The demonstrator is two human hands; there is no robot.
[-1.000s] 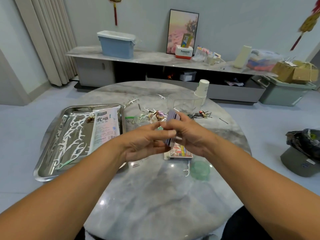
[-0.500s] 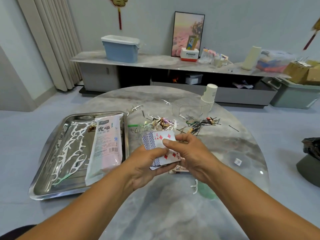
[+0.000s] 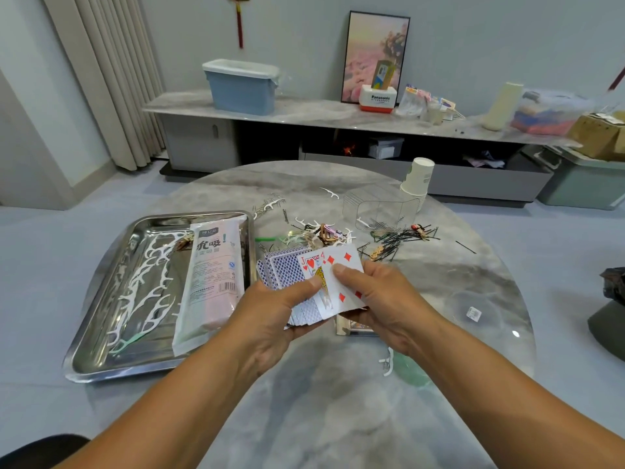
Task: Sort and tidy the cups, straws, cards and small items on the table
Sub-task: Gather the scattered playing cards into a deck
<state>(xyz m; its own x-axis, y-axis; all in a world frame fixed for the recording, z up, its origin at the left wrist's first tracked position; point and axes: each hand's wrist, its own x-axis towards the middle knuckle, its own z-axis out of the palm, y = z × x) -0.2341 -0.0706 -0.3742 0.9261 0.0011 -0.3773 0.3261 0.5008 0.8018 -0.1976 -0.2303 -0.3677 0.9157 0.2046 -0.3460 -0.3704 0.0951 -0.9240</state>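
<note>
Round marble tabletop (image 3: pixel 338 418), bare and glossy at the near edge. Just beyond, both hands raised over it with the playing cards (image 3: pixel 311 282) fanned between them: left hand (image 3: pixel 270 316) curled under the fan with thumb on top, right hand (image 3: pixel 382 299) pinching the four of diamonds, likely to turn face-up cards round before squaring the deck. Under the right hand, card box (image 3: pixel 355 328) close for refilling. Left, steel tray (image 3: pixel 101 333) already holding floss picks (image 3: pixel 142 289) and the straw packet (image 3: pixel 213 282), so sorted. Farther on, loose hairpins (image 3: pixel 399 238), a clear box (image 3: pixel 378 208), stacked paper cups (image 3: pixel 417 182) near the far rim.
</note>
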